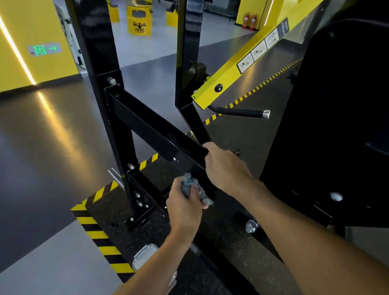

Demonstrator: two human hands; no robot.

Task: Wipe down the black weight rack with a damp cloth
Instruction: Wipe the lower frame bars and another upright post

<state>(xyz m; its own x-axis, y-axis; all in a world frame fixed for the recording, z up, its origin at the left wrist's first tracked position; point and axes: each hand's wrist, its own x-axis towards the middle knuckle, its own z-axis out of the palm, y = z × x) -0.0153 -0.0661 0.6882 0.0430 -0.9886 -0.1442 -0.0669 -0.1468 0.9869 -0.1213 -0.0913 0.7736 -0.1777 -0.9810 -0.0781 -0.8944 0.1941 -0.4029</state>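
Yellow bins (138, 23), extinguishers (246, 20) (red)

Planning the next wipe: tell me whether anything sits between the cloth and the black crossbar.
Nothing visible does. The left hand grips the cloth close to the crossbar. Only the right hand, holding the bar's upper edge just above the cloth, covers that stretch.

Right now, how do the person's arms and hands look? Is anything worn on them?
No sleeves show: the left arm and right arm are bare up to the picture's edge. The left hand and right hand wear no gloves; I see no watch or ring.
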